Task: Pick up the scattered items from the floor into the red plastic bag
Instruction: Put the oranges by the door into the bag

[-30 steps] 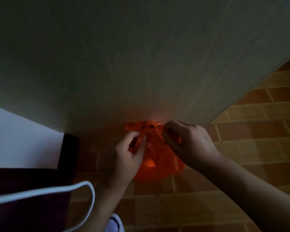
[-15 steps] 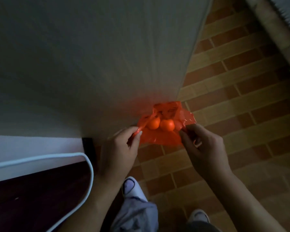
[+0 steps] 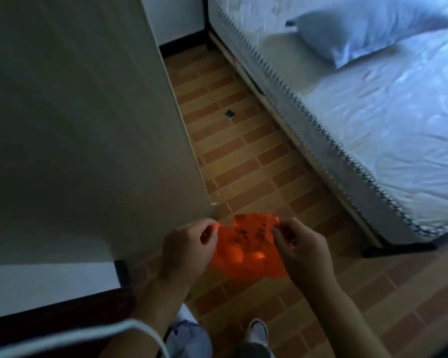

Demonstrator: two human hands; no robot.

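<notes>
Both hands hold the red plastic bag (image 3: 246,254) up in the air above the brick-patterned floor (image 3: 256,156), in the lower middle of the view. The left hand (image 3: 185,250) pinches the bag's upper left edge between thumb and curled fingers, and the right hand (image 3: 301,250) pinches the upper right edge the same way, so each grip is closed on the bag and its mouth is stretched between them. Dark printing shows on the bag's front, and two round orange shapes (image 3: 237,253) glow through the thin plastic low inside it.

A small dark item (image 3: 230,114) lies on the floor farther ahead, well apart from the bag, in the lane between a pale cabinet side (image 3: 88,112) on the left and a bed (image 3: 373,125) on the right. A pillow (image 3: 360,32) rests on the bed's light sheet. A pale shoe (image 3: 256,329) shows at the bottom, below the bag.
</notes>
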